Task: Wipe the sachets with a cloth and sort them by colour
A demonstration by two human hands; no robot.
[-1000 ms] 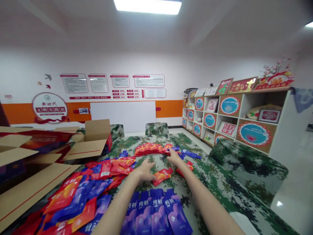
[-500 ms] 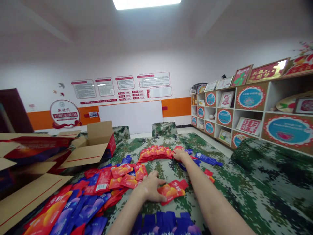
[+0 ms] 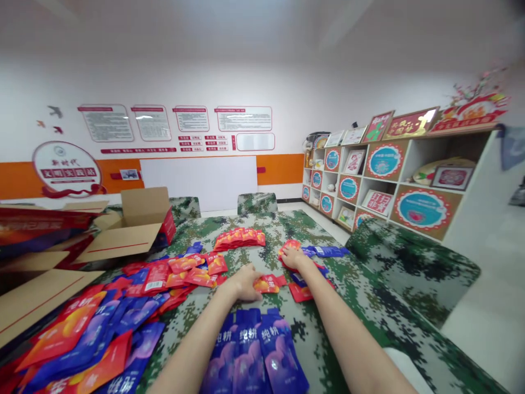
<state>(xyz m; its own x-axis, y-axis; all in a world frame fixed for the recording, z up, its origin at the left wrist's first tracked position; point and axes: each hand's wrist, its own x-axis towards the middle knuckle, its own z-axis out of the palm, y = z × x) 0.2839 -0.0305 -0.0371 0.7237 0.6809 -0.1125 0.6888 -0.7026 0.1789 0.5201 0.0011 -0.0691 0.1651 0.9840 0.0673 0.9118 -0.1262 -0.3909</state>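
Observation:
My left hand (image 3: 245,282) rests over the table's middle, thumb and fingers around the left end of a red pouch (image 3: 270,283). My right hand (image 3: 293,257) reaches farther out to the right, its fingers curled on another red pouch (image 3: 290,244). Beyond them, a row of overlapping red pouches (image 3: 240,238) lies apart from both hands. Closest to me, several blue pouches (image 3: 250,350) lie side by side between my forearms. Beneath and beside my right wrist are more blue pouches (image 3: 328,251) and a red pouch (image 3: 301,292).
A loose heap of red and blue pouches (image 3: 143,301) covers the table's left side. Open cardboard boxes (image 3: 123,241) stand behind it. Camouflage cloth (image 3: 328,230) covers the table. Chairs (image 3: 414,268) surround it, and a shelf unit (image 3: 348,186) stands at the right wall.
My right hand has drawn away from the right end of the red row, rightward with a red pouch. My left hand has closed in around its pouch. The view has turned right and down.

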